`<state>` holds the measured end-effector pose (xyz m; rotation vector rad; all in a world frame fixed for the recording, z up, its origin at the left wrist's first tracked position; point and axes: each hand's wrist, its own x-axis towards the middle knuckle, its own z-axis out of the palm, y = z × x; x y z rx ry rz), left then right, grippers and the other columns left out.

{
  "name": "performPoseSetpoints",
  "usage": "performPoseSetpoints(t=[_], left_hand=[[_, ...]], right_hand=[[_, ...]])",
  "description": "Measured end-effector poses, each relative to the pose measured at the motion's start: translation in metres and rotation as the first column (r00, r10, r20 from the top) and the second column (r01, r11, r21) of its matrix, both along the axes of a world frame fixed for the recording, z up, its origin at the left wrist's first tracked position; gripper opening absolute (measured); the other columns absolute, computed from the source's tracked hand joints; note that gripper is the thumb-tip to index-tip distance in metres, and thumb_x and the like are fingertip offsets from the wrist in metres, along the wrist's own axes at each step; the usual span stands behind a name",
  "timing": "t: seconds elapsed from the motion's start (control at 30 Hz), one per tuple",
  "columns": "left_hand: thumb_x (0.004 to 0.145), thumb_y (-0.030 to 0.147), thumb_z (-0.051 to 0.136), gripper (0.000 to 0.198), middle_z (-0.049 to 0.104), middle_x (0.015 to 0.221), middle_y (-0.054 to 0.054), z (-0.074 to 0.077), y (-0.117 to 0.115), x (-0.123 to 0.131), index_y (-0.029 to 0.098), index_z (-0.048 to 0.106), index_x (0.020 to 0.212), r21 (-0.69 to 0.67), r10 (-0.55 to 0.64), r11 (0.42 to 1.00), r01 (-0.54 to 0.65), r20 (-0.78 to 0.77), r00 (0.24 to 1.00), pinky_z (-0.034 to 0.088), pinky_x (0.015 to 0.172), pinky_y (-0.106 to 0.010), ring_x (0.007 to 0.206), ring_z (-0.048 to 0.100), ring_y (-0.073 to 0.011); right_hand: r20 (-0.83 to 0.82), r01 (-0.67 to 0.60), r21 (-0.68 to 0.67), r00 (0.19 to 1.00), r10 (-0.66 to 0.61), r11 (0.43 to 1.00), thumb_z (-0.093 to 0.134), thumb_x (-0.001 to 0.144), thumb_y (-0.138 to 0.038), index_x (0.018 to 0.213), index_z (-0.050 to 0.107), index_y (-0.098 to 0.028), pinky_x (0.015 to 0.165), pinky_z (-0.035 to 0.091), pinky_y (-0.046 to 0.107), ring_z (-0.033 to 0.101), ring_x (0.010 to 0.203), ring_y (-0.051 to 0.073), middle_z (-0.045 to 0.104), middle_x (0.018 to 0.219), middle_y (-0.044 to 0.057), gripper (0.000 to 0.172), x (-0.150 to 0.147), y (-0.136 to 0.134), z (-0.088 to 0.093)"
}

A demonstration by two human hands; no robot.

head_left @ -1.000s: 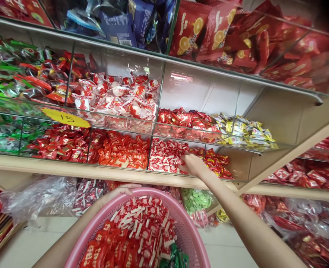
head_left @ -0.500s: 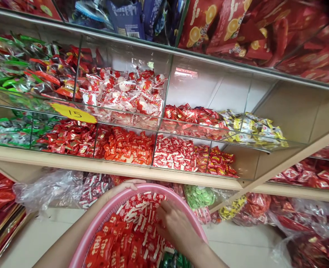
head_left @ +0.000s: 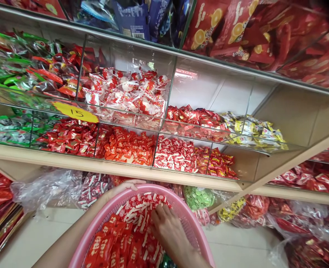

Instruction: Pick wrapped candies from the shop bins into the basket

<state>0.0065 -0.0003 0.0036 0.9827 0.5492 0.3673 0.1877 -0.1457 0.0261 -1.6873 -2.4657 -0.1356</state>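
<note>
A pink plastic basket (head_left: 82, 236) with mesh walls is held low in front of the shelves. My left hand (head_left: 125, 187) is closed over its far rim. Inside lie orange-red wrapped candies (head_left: 112, 242) on the left and red-and-white wrapped candies (head_left: 138, 208) at the back and middle. Down among the red-and-white ones is my right hand (head_left: 167, 225), its fingers bent and close together. Its fingertips are buried, so what they hold is hidden. A few dark green wrappers (head_left: 167, 261) show below my right wrist.
Glass-divided shelf bins ahead hold matching red-and-white candies (head_left: 175, 153) and orange-red candies (head_left: 129, 147). A yellow price tag (head_left: 75, 111) reading 15 hangs from the glass. Under the wooden shelf edge (head_left: 142, 173) sit clear plastic bags (head_left: 49, 188) and green candies (head_left: 199, 197).
My right hand has moved slightly left and down within the basket, baring more of its right mesh wall. Fewer green wrappers show. My left hand stays on the rim.
</note>
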Motion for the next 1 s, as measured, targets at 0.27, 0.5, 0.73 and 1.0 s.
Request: performPoseSetpoints(t=[0.27, 0.5, 0.73, 1.0], left_hand=[[0.066, 0.018, 0.042, 0.053, 0.059, 0.103, -0.002, -0.004, 0.001, -0.001, 0.018, 0.042, 0.119, 0.060, 0.012, 0.998, -0.008, -0.077, 0.997, 0.033, 0.085, -0.032, 0.094, 0.052, -0.0213], [0.067, 0.018, 0.043, 0.053, 0.059, 0.103, -0.002, -0.006, 0.003, -0.002, 0.015, 0.041, 0.119, 0.075, 0.003, 0.997, 0.004, -0.091, 0.996, 0.032, 0.086, -0.031, 0.094, 0.051, -0.0216], [0.065, 0.015, 0.043, 0.053, 0.055, 0.110, 0.000, 0.002, 0.002, 0.000, 0.019, 0.043, 0.118, 0.077, -0.008, 0.997, 0.013, -0.062, 0.998, 0.032, 0.087, -0.030, 0.099, 0.048, -0.0211], [0.066, 0.021, 0.046, 0.053, 0.054, 0.110, 0.000, -0.006, 0.002, -0.002, 0.020, 0.043, 0.118, 0.078, -0.027, 0.996, 0.033, -0.075, 0.997, 0.030, 0.089, -0.031, 0.103, 0.045, -0.0221]], right_hand=[[-0.185, 0.050, -0.048, 0.981, -0.058, 0.998, 0.050, 0.075, -0.018, 0.103, 0.043, -0.022, 0.071, 0.041, 0.029, 0.049, 0.085, 0.018, 0.049, 0.094, 0.005, 0.029, 0.023, 0.009, 0.032], [-0.248, 0.055, -0.082, 0.966, -0.074, 0.995, 0.051, 0.075, -0.019, 0.089, 0.045, -0.021, 0.070, 0.039, 0.030, 0.047, 0.082, 0.017, 0.049, 0.087, 0.001, 0.015, 0.031, 0.014, 0.038], [-0.231, 0.035, -0.131, 0.971, -0.065, 0.991, 0.056, 0.070, -0.019, 0.089, 0.047, -0.020, 0.068, 0.040, 0.029, 0.048, 0.084, 0.018, 0.049, 0.093, 0.004, 0.021, 0.022, 0.015, 0.029], [-0.266, 0.027, -0.107, 0.963, -0.055, 0.994, 0.052, 0.075, -0.027, 0.095, 0.048, -0.020, 0.070, 0.040, 0.030, 0.049, 0.085, 0.018, 0.050, 0.092, 0.005, 0.021, 0.022, 0.019, 0.039]])
